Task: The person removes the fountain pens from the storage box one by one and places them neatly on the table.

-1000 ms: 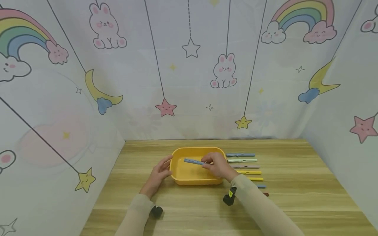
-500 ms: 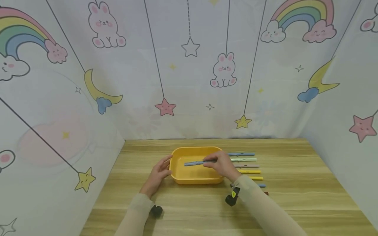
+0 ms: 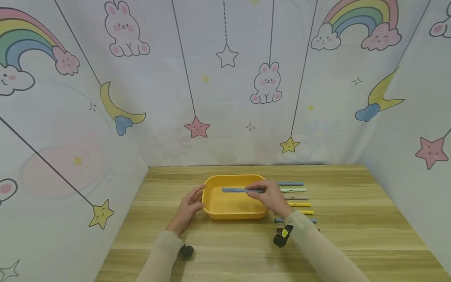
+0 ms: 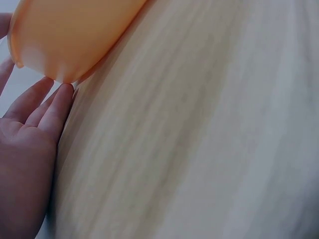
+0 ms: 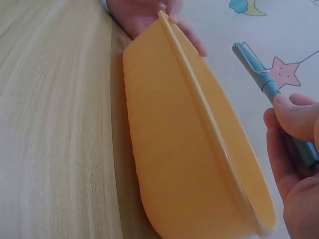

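Observation:
A yellow-orange plastic bin (image 3: 234, 216) stands on the wooden table. My left hand (image 3: 186, 211) rests at its left end; in the left wrist view the straight fingers (image 4: 56, 112) touch the bin's outer wall (image 4: 75, 35). Between thumb and fingers, my right hand (image 3: 271, 196) pinches a blue pen (image 3: 234, 190) and holds it level above the bin's right half. The right wrist view shows that the pen (image 5: 255, 67) has a cap with a wire clip, and it is up over the bin's rim (image 5: 207, 112).
Right of the bin lies a column of capped pens: blue (image 3: 291, 183), light green (image 3: 295, 190), greyish pink (image 3: 298, 197), two yellow (image 3: 300, 204), another blue (image 3: 313, 221) and a dark red one (image 3: 280, 230). My right hand and sleeve partly cover them. A patterned curtain (image 3: 225, 94) closes off the back.
My right hand has shifted a little to the right with the blue pen, whose tilt has changed to nearly level. My left hand stays at the bin's left end.

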Tool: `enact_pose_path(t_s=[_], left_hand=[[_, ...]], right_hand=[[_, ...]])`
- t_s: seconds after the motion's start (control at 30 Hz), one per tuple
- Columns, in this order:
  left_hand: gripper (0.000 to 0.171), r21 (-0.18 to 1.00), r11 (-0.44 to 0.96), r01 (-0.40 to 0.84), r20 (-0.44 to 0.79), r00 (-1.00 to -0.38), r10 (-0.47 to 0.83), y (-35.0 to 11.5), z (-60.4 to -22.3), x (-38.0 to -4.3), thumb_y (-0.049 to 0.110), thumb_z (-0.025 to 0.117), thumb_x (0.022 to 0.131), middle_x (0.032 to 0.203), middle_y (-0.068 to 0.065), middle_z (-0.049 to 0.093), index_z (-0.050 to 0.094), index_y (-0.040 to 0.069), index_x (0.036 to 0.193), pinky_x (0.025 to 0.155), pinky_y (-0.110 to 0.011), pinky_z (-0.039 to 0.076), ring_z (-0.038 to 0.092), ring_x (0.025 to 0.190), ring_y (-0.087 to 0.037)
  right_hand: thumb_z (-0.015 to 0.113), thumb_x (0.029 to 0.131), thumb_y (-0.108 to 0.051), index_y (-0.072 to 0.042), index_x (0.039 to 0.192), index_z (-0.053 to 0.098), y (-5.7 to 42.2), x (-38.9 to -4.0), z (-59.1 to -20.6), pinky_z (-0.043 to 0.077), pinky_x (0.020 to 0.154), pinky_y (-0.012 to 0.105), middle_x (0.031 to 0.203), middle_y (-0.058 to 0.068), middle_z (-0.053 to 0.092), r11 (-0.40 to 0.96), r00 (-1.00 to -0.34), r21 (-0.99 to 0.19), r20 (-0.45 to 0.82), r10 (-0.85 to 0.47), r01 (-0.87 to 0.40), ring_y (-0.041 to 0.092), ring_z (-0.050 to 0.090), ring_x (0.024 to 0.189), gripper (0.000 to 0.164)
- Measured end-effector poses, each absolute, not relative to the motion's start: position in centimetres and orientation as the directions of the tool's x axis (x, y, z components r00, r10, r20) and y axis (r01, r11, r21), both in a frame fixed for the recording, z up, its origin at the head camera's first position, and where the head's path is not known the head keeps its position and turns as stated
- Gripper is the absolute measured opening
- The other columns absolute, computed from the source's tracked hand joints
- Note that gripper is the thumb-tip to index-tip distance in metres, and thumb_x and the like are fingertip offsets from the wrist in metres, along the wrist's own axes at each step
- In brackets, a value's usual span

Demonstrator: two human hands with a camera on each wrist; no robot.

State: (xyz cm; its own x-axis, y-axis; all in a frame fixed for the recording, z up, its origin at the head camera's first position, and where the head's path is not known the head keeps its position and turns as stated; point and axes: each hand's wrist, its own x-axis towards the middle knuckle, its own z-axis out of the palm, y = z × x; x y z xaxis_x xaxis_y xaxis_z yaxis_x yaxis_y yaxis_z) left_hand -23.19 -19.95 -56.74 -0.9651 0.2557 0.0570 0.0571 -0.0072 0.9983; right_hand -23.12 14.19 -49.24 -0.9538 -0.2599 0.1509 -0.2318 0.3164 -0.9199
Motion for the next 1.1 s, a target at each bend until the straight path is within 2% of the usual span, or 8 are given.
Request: enact_pose_path(t_s=[0.3,0.53,0.83,0.97,1.1], left_hand=[[0.067,0.998,0.001,0.062,0.060,-0.964,0.259,-19.9,-56.6,-23.1,0.002,0.067,0.096,0.164,-0.018,0.042,0.046,0.013,0.158,0.110,-0.025,0.045,0.039,0.152,-0.033],[0.068,0.998,-0.001,0.063,0.061,-0.964,0.258,-19.9,-56.8,-23.2,0.002,0.068,0.095,0.164,-0.019,0.042,0.046,0.014,0.158,0.112,-0.028,0.044,0.040,0.152,-0.034],[0.068,0.998,-0.003,0.067,0.065,-0.964,0.256,-20.0,-56.8,-23.3,0.002,0.069,0.095,0.163,-0.018,0.043,0.047,0.013,0.158,0.112,-0.027,0.044,0.040,0.152,-0.033],[0.067,0.998,-0.002,0.067,0.065,-0.965,0.254,-20.0,-56.8,-23.3,0.001,0.068,0.095,0.163,-0.019,0.043,0.047,0.013,0.158,0.111,-0.027,0.044,0.040,0.151,-0.034],[0.066,0.998,0.006,0.067,0.063,-0.965,0.255,-20.0,-56.9,-23.3,0.002,0.068,0.095,0.163,-0.019,0.044,0.047,0.013,0.157,0.110,-0.026,0.045,0.041,0.151,-0.034]], right_hand=[[0.081,0.092,-0.012,-0.009,0.112,0.083,15.3,-22.4,-49.3,0.061,0.078,0.029,0.110,0.009,0.079,0.269,-0.945,-0.929,0.182,-0.270,-0.255,0.019,0.074,0.094,0.020],[0.080,0.094,-0.015,-0.017,0.113,0.083,16.3,-22.1,-49.4,0.060,0.075,0.028,0.111,0.003,0.078,0.294,-0.948,-0.920,0.183,-0.262,-0.258,0.020,0.072,0.093,0.019],[0.080,0.093,-0.014,-0.011,0.114,0.082,17.4,-21.5,-49.2,0.060,0.073,0.027,0.110,0.007,0.078,0.252,-0.939,-0.927,0.209,-0.273,-0.280,0.016,0.071,0.088,0.021],[0.081,0.093,-0.018,-0.012,0.113,0.083,17.9,-21.2,-49.3,0.056,0.064,0.026,0.110,0.008,0.078,0.252,-0.949,-0.935,0.186,-0.254,-0.250,0.017,0.066,0.078,0.021],[0.081,0.093,-0.020,-0.009,0.116,0.081,18.5,-21.0,-49.5,0.050,0.058,0.025,0.113,0.010,0.078,0.240,-0.952,-0.941,0.178,-0.248,-0.238,0.016,0.063,0.073,0.025]])
